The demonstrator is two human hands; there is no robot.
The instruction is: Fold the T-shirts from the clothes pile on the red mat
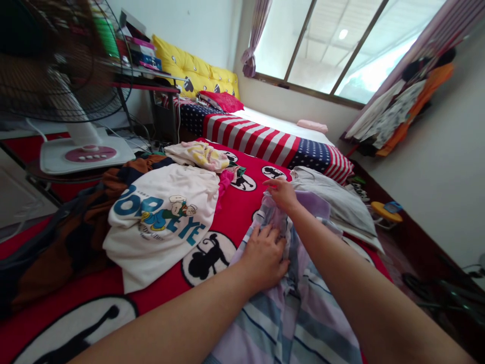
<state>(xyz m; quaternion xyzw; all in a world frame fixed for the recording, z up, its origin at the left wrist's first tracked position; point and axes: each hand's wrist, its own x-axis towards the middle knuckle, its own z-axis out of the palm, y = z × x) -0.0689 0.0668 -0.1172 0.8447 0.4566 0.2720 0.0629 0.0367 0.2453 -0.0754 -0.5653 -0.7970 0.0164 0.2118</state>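
Note:
A striped garment [318, 318] in lilac, grey-blue and white lies spread on the red blanket [242, 212] with monkey pictures. My left hand [265, 258] rests flat on its middle, fingers apart. Farther up, my right hand [282, 194] is at the garment's far end with its fingers stretched to the left; the fabric under its palm is partly hidden. Just beyond my right wrist are a plain lilac cloth [314, 202] and a stack of grey folded clothes [333, 194]. On the left lies a white Popeye T-shirt [162, 212].
A pile of brown and navy clothing [83, 227] and a yellow-white patterned cloth [200, 154] surround the T-shirt. A fan [83, 146] stands at the left. Behind is a bed with a flag-print cover [257, 134]; a yellow stool [386, 212] stands at the right.

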